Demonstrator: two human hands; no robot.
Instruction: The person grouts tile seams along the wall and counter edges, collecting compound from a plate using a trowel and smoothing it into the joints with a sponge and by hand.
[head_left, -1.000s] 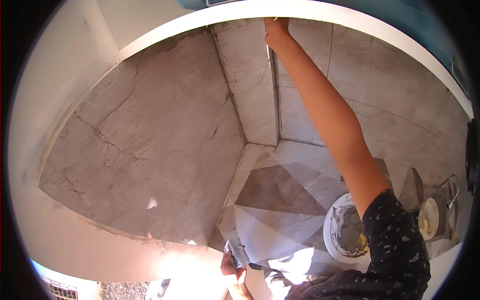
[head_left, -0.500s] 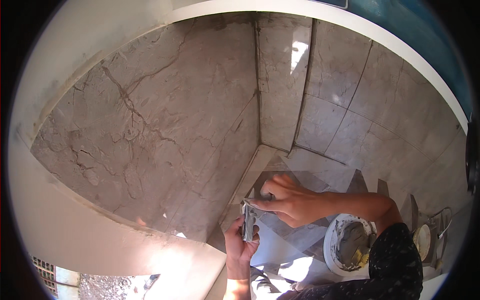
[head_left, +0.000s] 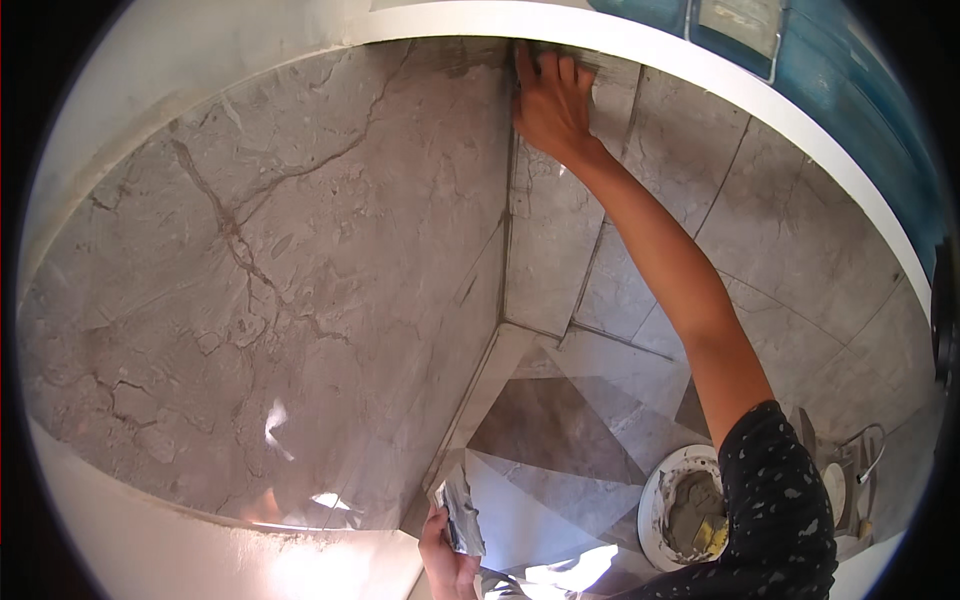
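Observation:
My right hand (head_left: pixel 552 105) reaches up to the top of the corner between two tiled walls. Its index finger is stretched against the dark corner joint (head_left: pixel 511 190), its other fingers lie apart on the narrow wall tile, and nothing shows in it. Low in the view, my left hand (head_left: pixel 440 560) is closed round a flat, silvery-grey plate (head_left: pixel 461 512) smeared with grey paste; its exact kind is unclear. To the right on the floor stands a round white bucket (head_left: pixel 650 515) holding grey paste (head_left: pixel 692 508) and a yellow object (head_left: pixel 712 537), partly covered by my sleeve.
A large veined tile wall (head_left: pixel 330 250) fills the left side. Grey tiles (head_left: pixel 770 210) with dark joints cover the right wall. A pale rim (head_left: pixel 480 18) curves across the top. Patterned tiles (head_left: pixel 550 430) cover the floor; a round pale object (head_left: pixel 834 490) and a cable (head_left: pixel 872 450) lie at the far right.
My right hand has left the pasted plate and moved up to the top of the wall corner. My left hand, still holding the plate, sits lower and slightly further left in view.

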